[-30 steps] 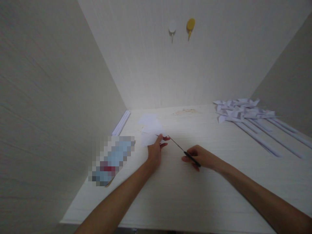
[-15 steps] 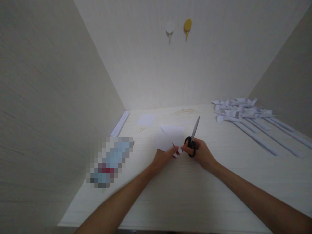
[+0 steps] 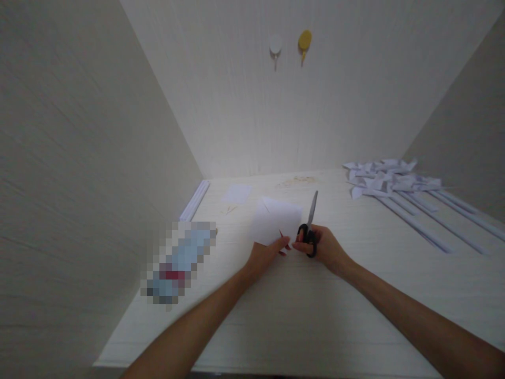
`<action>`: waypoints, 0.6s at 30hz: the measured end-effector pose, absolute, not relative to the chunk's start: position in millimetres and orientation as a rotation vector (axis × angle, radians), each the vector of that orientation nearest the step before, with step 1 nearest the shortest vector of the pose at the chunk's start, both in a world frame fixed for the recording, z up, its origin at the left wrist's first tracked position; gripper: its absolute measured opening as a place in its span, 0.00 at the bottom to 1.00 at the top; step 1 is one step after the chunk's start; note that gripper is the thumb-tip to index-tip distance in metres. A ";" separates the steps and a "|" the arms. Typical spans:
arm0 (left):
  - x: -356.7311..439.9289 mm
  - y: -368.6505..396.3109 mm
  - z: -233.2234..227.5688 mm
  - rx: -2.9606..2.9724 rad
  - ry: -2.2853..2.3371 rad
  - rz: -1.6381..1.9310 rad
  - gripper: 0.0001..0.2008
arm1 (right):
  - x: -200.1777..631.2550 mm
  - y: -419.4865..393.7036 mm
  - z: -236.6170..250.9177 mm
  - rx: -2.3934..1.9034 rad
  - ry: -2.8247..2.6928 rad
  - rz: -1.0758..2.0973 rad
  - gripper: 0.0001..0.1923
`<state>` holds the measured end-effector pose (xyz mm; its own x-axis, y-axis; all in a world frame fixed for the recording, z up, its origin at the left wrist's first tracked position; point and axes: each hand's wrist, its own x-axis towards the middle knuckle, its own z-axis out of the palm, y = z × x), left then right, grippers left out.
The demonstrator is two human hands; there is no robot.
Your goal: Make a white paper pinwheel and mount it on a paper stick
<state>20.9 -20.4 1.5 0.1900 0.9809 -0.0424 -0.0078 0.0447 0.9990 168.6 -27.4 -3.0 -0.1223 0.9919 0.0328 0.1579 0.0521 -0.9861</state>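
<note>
Currently: Paper Held, Scissors Idle

Left hand (image 3: 268, 257) pinches the paper (image 3: 276, 217) by its near edge, mid-table (image 3: 284, 326). Right hand (image 3: 326, 248) grips the scissors (image 3: 310, 224), blades together, long axis and tips pointing away, slightly right. Probable step: adjusting paper. Further cutting calls for blades spread, tips leftward.

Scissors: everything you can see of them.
The scissors have black, plastic-looking loop handles and slim grey, metallic-looking blades that appear closed. The right hand grips them by the handles, with the blade tip free, pointing up the picture and leaning slightly right. They are at the right edge of a white paper sheet; whether the handles touch it, I can't tell.
</note>
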 end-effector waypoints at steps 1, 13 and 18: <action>20.7 -20.3 1.1 1.259 1.081 1.037 0.07 | 168.5 -27.6 -2.9 -1.235 -1.439 1.194 0.15; 20.7 -21.5 4.8 1.332 1.093 1.022 0.08 | 168.2 -29.5 -0.5 -1.157 -1.433 1.283 0.14; 16.3 -17.8 5.0 1.372 1.144 0.955 0.07 | 167.8 -29.3 0.4 -1.184 -1.397 1.293 0.14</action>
<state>16.3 -17.8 5.0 0.2215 0.9740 -0.0478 0.1272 0.0197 0.9917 167.8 -29.3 0.4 -0.1695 0.9855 -0.0060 0.0821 0.0080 -0.9966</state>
